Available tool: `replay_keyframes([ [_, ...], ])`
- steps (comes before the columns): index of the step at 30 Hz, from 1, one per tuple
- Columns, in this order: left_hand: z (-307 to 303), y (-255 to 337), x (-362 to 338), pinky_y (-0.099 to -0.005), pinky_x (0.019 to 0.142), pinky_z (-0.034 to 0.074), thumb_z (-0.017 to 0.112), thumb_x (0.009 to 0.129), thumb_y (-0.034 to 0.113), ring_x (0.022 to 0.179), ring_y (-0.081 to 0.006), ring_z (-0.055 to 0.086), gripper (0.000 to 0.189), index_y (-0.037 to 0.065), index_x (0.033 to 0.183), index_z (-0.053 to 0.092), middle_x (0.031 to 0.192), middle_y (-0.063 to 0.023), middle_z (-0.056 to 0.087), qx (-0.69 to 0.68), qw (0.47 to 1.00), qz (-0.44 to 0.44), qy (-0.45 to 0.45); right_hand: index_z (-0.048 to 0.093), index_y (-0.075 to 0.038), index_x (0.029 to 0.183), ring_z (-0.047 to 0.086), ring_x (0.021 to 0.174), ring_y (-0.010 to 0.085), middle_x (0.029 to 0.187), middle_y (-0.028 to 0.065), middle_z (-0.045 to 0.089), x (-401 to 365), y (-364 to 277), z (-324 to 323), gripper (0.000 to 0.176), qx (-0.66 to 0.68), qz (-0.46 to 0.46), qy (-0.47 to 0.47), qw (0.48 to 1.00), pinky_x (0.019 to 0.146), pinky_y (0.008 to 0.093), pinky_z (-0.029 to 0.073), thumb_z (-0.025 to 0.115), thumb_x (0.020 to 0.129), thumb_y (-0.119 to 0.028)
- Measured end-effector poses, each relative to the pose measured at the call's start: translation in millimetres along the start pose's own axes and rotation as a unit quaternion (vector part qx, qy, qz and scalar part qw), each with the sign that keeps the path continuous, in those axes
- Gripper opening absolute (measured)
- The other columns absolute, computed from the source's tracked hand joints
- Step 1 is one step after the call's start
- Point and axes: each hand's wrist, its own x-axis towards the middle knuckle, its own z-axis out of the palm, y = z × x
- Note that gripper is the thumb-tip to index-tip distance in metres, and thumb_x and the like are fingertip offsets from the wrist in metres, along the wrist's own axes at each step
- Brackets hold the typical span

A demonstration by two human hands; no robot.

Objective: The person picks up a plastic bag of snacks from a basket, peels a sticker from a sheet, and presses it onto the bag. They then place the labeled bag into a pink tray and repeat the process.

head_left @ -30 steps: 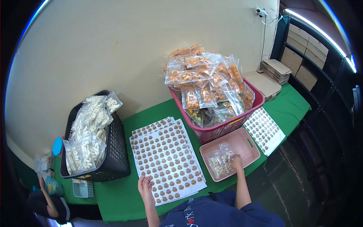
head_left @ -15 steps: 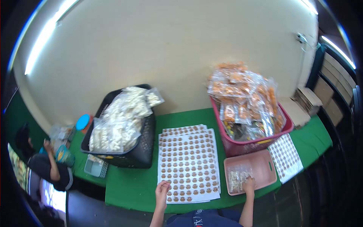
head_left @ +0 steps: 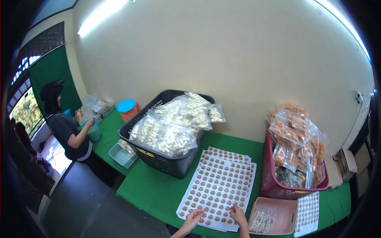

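Observation:
A stack of white sheets (head_left: 224,186) covered in rows of round brown stickers lies on the green table. My left hand (head_left: 193,219) is over the lower left of the top sheet, its fingers drawn together; anything between them is too small to make out. At the lower right of the same sheet is my right hand (head_left: 239,216), fingertips pinched close to the stickers, with what they hold not clear. Right of it stands a shallow pink tray (head_left: 286,214), where clear packets of pale snacks (head_left: 262,221) lie on the left side.
A black basket (head_left: 168,163) heaped with bags of white snacks stands behind left, and a dark pink basket (head_left: 274,188) of orange snack bags behind right. Another sticker sheet (head_left: 308,212) lies beyond the tray. A person (head_left: 67,131) works at far left.
My right hand has left the packets in the pink tray and moved left onto the sticker sheet. My left hand stays over the sheet's lower part. The view has swung left.

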Motion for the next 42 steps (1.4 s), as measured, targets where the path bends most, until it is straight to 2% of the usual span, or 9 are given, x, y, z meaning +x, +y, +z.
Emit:
replay_keyframes([
  [8,-85.1,23.7,11.8,-0.0266,0.082,0.042,0.046,0.087,0.009,0.091,-0.0151,0.055,0.020,-0.001,0.104,0.050,0.096,-0.0093,0.058,-0.029,0.991,0.075,0.104,0.057,0.000,0.093,0.058,0.067,0.0110,0.078,0.0068,0.062,53.7,-95.6,52.3,0.017,0.075,-0.072,-0.115,0.988,0.063,0.0238,0.047,0.057,0.079,-0.010],
  [16,-155.5,76.7,46.7,-0.0228,0.076,0.042,0.048,0.086,0.008,0.085,-0.0120,0.055,0.018,0.002,0.102,0.052,0.093,-0.0060,0.058,-0.029,0.982,0.127,0.135,0.058,0.001,0.088,0.060,0.068,0.0111,0.075,0.0070,0.062,89.3,-221.7,62.9,0.012,0.211,-0.133,-0.028,0.968,0.062,0.0242,0.047,0.054,0.080,-0.006],
  [18,-167.7,95.1,57.1,-0.0242,0.080,0.043,0.046,0.085,0.002,0.085,-0.0140,0.055,0.016,-0.002,0.099,0.052,0.091,-0.0094,0.058,-0.030,0.982,0.119,0.142,0.058,0.001,0.088,0.059,0.067,0.0099,0.075,0.0062,0.062,93.4,-261.6,62.5,0.011,0.234,-0.163,0.024,0.958,0.062,0.0235,0.047,0.054,0.080,-0.005],
  [19,-174.6,100.7,62.8,-0.0242,0.080,0.043,0.046,0.085,0.002,0.085,-0.0139,0.055,0.016,-0.002,0.099,0.052,0.090,-0.0094,0.058,-0.027,0.982,0.121,0.140,0.059,-0.002,0.090,0.058,0.075,0.0130,0.082,0.0059,0.062,96.1,-275.4,64.1,0.013,0.226,-0.155,0.037,0.961,0.071,0.0261,0.044,0.055,0.079,-0.007],
  [22,-192.8,111.2,76.8,-0.0241,0.078,0.043,0.046,0.084,0.002,0.085,-0.0134,0.055,0.017,-0.002,0.099,0.051,0.090,-0.0089,0.058,-0.015,0.982,0.135,0.127,0.058,-0.005,0.094,0.054,0.088,0.0177,0.090,0.0049,0.060,99.8,-330.4,67.9,0.017,0.014,-0.293,0.161,0.942,0.083,0.0294,0.034,0.057,0.078,-0.011],
  [23,-198.1,112.6,81.1,-0.0237,0.076,0.042,0.046,0.085,0.003,0.085,-0.0132,0.055,0.017,-0.001,0.100,0.051,0.090,-0.0082,0.058,-0.014,0.983,0.139,0.122,0.055,-0.010,0.104,0.048,0.097,0.0206,0.100,0.0044,0.057,102.5,-339.7,75.1,0.027,-0.002,-0.295,0.145,0.945,0.092,0.0361,0.021,0.057,0.079,-0.021],
  [27,-217.5,117.6,84.7,-0.0231,0.074,0.042,0.045,0.085,0.004,0.085,-0.0128,0.055,0.017,-0.001,0.101,0.051,0.090,-0.0076,0.058,-0.011,0.980,0.155,0.120,0.046,-0.016,0.121,0.039,0.106,0.0231,0.110,0.0098,0.048,113.7,-356.8,116.1,0.046,-0.127,-0.266,0.136,0.946,0.095,0.0462,0.009,0.055,0.080,-0.036],
  [34,-253.9,106.0,69.2,-0.0231,0.078,0.043,0.045,0.086,0.005,0.084,-0.0133,0.055,0.016,0.000,0.100,0.052,0.090,-0.0073,0.058,0.018,0.981,0.116,0.156,0.046,-0.023,0.122,0.035,0.107,0.0253,0.111,0.0113,0.045,117.5,-361.9,125.8,0.046,-0.128,-0.216,0.170,0.953,0.096,0.0479,0.009,0.054,0.080,-0.041],
  [42,-258.8,105.7,53.3,-0.0241,0.080,0.043,0.044,0.084,0.000,0.084,-0.0135,0.055,0.016,-0.003,0.098,0.051,0.089,-0.0092,0.058,-0.051,0.970,0.107,0.214,0.060,-0.016,0.103,0.043,0.100,0.0166,0.100,-0.0012,0.059,119.3,-356.6,130.9,0.022,0.025,-0.238,0.202,0.950,0.099,0.0415,0.005,0.050,0.083,-0.015],
])
